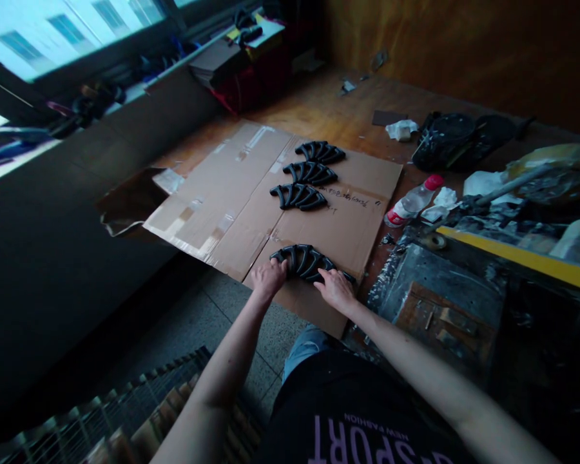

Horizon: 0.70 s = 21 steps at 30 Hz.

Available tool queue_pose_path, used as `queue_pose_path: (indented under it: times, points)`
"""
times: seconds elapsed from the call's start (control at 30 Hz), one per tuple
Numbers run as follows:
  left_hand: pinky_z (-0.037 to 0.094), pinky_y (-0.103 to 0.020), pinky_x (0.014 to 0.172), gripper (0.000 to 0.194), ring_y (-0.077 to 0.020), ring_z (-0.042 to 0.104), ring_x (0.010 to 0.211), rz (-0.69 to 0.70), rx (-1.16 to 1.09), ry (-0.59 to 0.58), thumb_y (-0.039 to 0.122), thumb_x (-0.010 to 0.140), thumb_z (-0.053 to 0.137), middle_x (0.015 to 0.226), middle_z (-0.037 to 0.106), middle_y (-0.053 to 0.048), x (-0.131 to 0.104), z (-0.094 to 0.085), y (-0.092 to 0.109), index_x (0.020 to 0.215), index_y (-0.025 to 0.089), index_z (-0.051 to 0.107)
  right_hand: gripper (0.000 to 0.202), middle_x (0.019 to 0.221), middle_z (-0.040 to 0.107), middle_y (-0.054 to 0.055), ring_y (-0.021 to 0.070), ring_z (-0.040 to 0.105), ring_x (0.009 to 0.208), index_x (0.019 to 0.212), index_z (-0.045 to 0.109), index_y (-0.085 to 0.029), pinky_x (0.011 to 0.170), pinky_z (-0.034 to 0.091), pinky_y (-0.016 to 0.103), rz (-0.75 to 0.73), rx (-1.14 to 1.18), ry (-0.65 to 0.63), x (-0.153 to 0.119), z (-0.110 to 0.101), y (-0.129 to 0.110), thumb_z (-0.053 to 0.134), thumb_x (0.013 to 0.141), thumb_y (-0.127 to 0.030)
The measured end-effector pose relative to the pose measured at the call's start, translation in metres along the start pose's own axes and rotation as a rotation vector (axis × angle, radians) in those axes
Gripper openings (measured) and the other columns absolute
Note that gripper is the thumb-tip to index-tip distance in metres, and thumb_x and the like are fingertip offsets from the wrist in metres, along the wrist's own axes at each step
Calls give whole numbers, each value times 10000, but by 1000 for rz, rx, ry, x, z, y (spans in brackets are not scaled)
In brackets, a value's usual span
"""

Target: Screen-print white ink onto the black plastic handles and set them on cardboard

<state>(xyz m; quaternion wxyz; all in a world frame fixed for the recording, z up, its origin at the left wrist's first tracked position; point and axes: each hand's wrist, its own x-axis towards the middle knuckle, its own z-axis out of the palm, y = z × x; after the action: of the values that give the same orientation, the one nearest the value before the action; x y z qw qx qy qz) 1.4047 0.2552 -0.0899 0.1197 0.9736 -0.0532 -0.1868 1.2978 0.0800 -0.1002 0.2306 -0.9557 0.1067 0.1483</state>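
Note:
A glossy black, fan-shaped part with curved ribs [307, 261] lies at the near edge of a flattened cardboard sheet [241, 187]. My left hand [269, 277] grips its left end, fingers closed around the tip. At the other end, my right hand [337, 291] has its fingers bent over the part's lower right side. Farther back on the cardboard, three similar black ribbed parts lie in a row: a near one [298, 197], a middle one [310, 173] and a far one [319, 151].
Right of the cardboard lies a plastic bottle with a red cap [412, 202], near crumpled tissue [442, 201]. A yellow-edged machine [522, 258] stands at the right. Black pans [449, 135] sit behind. A slatted rack [125, 419] is at lower left, below the table.

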Motion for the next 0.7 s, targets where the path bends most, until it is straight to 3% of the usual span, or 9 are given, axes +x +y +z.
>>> queue_pose_path:
  times: [0.07,0.17,0.27,0.33,0.43,0.53,0.63,0.7]
  points:
    - [365,-533,992,563,-389,521,1206,114,16,102,528,937,334,1253,592,-254,-19,14,4,1234,122,586,465,1172,636,147,262,571,1117,1351,541,-180,931,442,353,8,20,-7,0,1,0,529,931,-376]
    - [298,-500,1085,526,-353,439,1314,371,18,175,476,907,464,1443,491,-161,-42,44,12,1364,224,529,484,1191,629,168,270,574,1130,1355,541,-147,952,436,358,36,36,-31,3,2,-2,524,933,-383]
    - [199,-562,1139,565,-383,330,1401,410,31,161,382,852,571,1513,427,-120,-42,70,18,1401,262,509,494,1207,625,183,281,575,1142,1346,551,-121,972,433,371,67,55,-44,7,2,-4,533,928,-383]
    - [203,-585,1132,566,-403,327,1401,398,37,150,344,831,592,1503,442,-119,-31,75,18,1387,259,530,490,1215,625,189,281,574,1154,1341,555,-109,989,430,379,67,89,-37,10,2,-6,542,924,-366]
    - [239,-562,1130,537,-403,363,1378,427,41,141,398,822,610,1476,477,-116,1,62,14,1340,259,578,485,1253,615,178,266,556,1196,1350,546,-107,1021,425,371,11,178,2,12,-3,-6,570,911,-311]
    - [253,-513,1140,556,-380,361,1379,441,87,172,490,819,609,1475,475,-117,45,31,10,1321,251,592,464,1277,607,157,251,547,1210,1338,555,-111,1043,424,369,-53,277,96,7,-14,-2,587,899,-259]
    - [272,-482,1134,569,-355,369,1369,428,162,196,504,829,590,1476,473,-117,87,6,11,1325,226,578,401,1244,630,131,234,569,1172,1274,608,-138,1043,433,378,-62,368,242,-10,-31,11,611,883,-225]
    - [281,-492,1127,568,-352,378,1361,435,192,192,493,838,573,1461,485,-134,105,1,13,1323,197,566,356,1218,647,111,220,582,1149,1226,641,-167,1034,444,376,-41,421,352,-28,-44,26,624,872,-208]
